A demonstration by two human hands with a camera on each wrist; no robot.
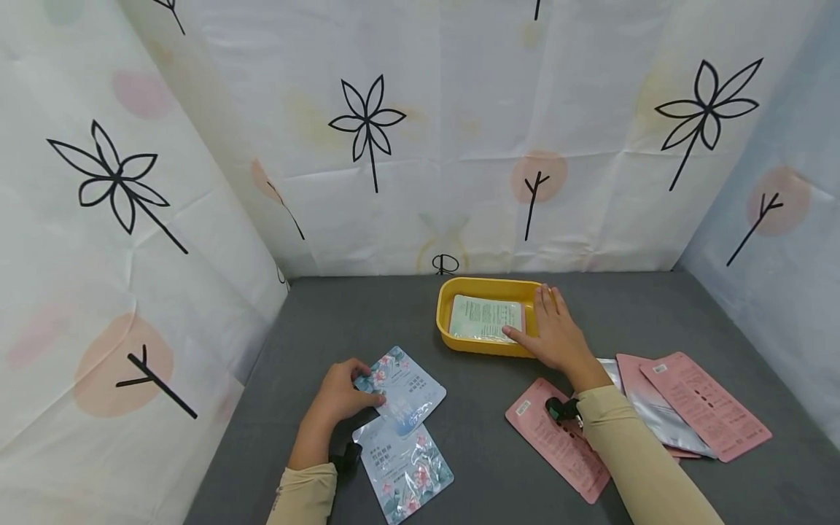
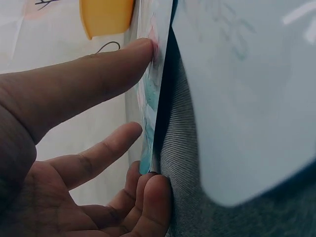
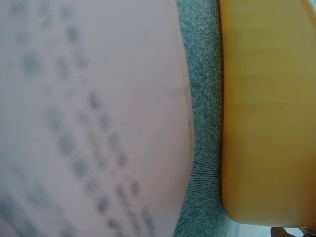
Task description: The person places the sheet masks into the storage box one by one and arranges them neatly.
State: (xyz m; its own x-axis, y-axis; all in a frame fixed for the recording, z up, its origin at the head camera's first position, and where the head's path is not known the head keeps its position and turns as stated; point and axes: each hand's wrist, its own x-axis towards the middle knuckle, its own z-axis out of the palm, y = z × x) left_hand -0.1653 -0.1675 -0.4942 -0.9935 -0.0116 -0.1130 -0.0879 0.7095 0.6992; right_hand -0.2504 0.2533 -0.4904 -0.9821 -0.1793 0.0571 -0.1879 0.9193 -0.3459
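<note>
I find the left hand (image 1: pixel 341 394) pinching the upper blue floral sachet (image 1: pixel 408 388) on the bench (image 1: pixel 479 445); right hand (image 1: pixel 559 339), fingers extended, rests against yellow tray (image 1: pixel 482 349). Judged step: pick-up; next requires lifting cleanly.

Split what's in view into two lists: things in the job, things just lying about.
Likely in the job:
upper blue packet, pinched by the left hand
yellow tray, at the right hand
pale green packet inside it

Lying about, apparently untouched:
lower blue packet
pink packets
silver packet

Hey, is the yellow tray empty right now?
Not empty: the head view shows a pale green packet lying inside the yellow tray.
</note>
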